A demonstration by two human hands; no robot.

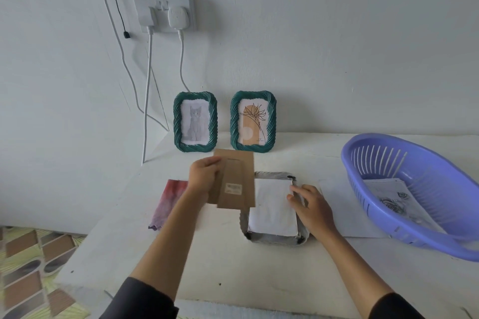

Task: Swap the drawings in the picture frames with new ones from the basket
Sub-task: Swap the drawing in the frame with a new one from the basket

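A white wall with a double socket backs the white table (233, 267), where two green rope-twist picture frames stand upright, one with a cat drawing (195, 122), one with a plant drawing (253, 122). A third frame (274, 239) lies face down near the front, with a plain white paper sheet (272, 210) in its recess. The left hand (203, 176) grips the stiff brown cardboard backing board (238, 181) by its left edge, lifted clear. The right hand (311, 207) rests on the sheet's right edge, though I cannot tell whether it pinches the paper or only presses it. The paper looks light, floppy and easily creased, so it is best lifted by a corner. New drawings (396, 199) wait in the purple slotted plastic basket (404, 235) to the right.
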